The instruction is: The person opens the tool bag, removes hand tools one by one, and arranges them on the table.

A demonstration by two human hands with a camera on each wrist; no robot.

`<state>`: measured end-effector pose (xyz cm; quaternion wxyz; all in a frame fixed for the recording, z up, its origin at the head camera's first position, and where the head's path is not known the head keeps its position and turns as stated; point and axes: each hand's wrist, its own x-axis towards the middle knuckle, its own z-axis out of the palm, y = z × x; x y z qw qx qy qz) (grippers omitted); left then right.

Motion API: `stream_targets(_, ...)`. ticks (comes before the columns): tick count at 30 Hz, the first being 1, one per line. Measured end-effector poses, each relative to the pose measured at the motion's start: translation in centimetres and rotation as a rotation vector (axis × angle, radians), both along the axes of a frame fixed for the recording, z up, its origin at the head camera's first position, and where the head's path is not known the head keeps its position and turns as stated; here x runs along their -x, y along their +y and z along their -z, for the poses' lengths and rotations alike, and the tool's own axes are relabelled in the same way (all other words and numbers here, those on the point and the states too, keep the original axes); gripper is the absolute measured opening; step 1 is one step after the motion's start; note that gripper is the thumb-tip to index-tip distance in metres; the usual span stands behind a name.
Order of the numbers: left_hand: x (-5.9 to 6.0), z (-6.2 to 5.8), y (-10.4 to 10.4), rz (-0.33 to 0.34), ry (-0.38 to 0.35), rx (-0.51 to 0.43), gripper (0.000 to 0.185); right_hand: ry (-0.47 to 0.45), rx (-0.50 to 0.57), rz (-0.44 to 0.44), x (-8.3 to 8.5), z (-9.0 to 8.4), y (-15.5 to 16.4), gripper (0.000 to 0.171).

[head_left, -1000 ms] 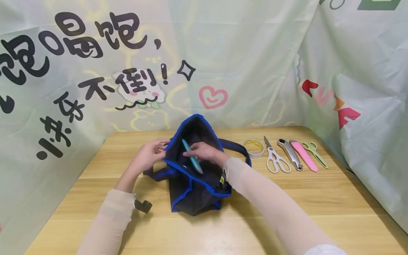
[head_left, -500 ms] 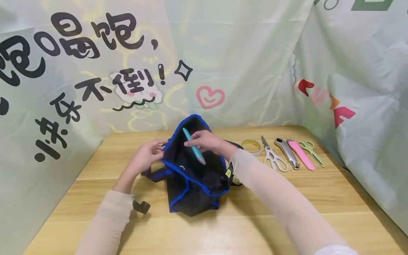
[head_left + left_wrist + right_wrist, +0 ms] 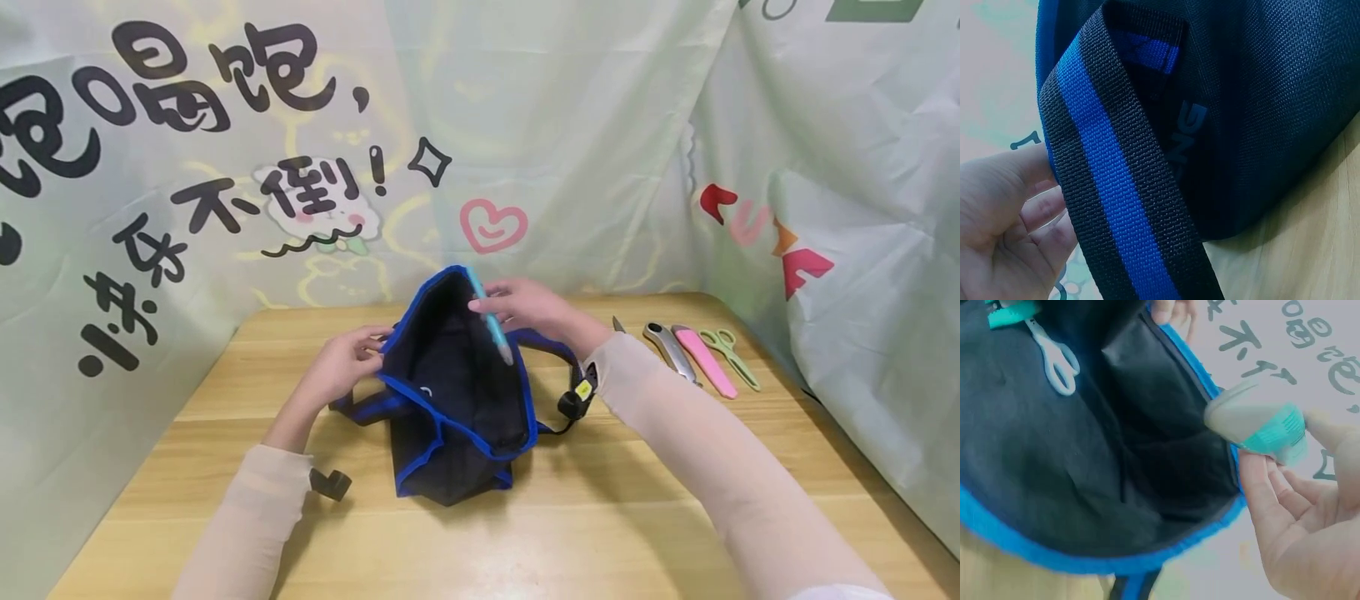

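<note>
A black tote bag with blue edging [image 3: 450,467] stands on the table, its mouth wide open. My left hand [image 3: 341,364] pinches the bag's left rim. In the left wrist view that hand [image 3: 1013,219] is partly behind a black-and-blue strap [image 3: 1110,156]. Between thumb and fingers, my right hand [image 3: 528,307] holds a slim teal pen-shaped tool [image 3: 489,315] with a pale end, tilted over the far right of the mouth. The right wrist view shows its pale end [image 3: 1235,419] close up. Inside the bag are light-handled scissors [image 3: 1059,362] and a teal-green item [image 3: 1015,314].
To the right lie a silver utility knife [image 3: 671,350], a pink cutter [image 3: 705,360] and small green scissors [image 3: 729,354]. Another scissors' blade tip [image 3: 618,324] shows behind my right forearm. A printed cloth [image 3: 600,150] hangs behind the wooden table [image 3: 360,533].
My right hand has lifted the teal tool up and right, from inside the bag to its far right rim. My forearm now covers the tape roll and white scissors' handles. The left hand keeps its hold.
</note>
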<state>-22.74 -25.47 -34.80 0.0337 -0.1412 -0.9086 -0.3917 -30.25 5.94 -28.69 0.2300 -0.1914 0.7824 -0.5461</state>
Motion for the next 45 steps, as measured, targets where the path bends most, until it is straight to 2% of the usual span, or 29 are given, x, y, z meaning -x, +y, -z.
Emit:
stream_targets(3,0.1,0.0,0.0,0.001,-0.008,-0.001,0.044,-0.001,0.005,-0.009,-0.2,-0.5,1.5,0.059)
stream_targets(9,0.1,0.1,-0.1,0.000,-0.013,0.009,0.045,-0.023,0.010,-0.016,-0.8,-0.7,4.6,0.038)
stream_targets(13,0.1,0.1,-0.1,0.003,-0.014,0.010,0.045,-0.041,-0.014,0.019,-1.3,-0.6,6.5,0.039)
stream_targets(19,0.0,0.1,0.0,0.005,-0.013,0.010,0.045,0.007,-0.103,0.082,-2.1,-0.5,9.0,0.035)
stream_targets(23,-0.1,0.1,0.1,0.006,-0.017,0.011,0.045,0.034,-0.176,0.095,-2.6,-0.3,10.8,0.035)
stream_targets(28,0.1,0.2,0.1,0.005,-0.009,0.016,0.046,0.043,-0.201,0.104,-3.6,0.1,12.6,0.039)
stream_targets(37,0.3,0.0,0.1,-0.002,-0.005,0.027,0.045,0.016,-0.181,0.134,-5.2,2.9,15.7,0.043)
stream_targets(45,0.2,-0.1,0.1,-0.003,-0.018,0.016,0.045,-0.053,-0.157,0.167,-7.0,6.7,17.2,0.045)
